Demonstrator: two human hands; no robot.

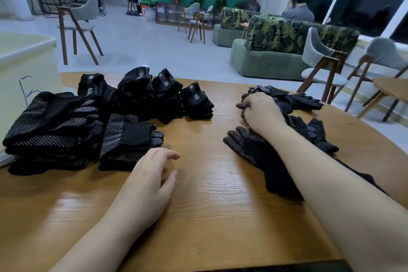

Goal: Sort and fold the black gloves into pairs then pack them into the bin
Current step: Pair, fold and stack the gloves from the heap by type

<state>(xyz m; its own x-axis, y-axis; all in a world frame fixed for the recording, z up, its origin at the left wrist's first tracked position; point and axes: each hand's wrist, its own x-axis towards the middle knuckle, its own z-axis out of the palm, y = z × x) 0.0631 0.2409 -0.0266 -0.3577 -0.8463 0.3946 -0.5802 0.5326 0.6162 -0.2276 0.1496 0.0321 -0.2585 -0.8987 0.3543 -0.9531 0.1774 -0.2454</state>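
Note:
Folded pairs of black gloves with white grip dots (55,130) lie stacked at the left of the wooden table (212,194). Behind them sit several rolled black pairs with labels (154,93). A loose heap of unsorted black gloves (304,104) lies at the right. My right hand (258,112) reaches into that heap, fingers curled on a glove there. One flat dotted glove (249,146) lies under my right forearm. My left hand (152,179) rests open on the bare wood beside a folded pair (128,141).
A pale bin (26,68) stands at the table's far left edge. Chairs (320,66) and a second table (393,86) stand to the right, beyond the rim. Green sofas and seated people fill the room behind.

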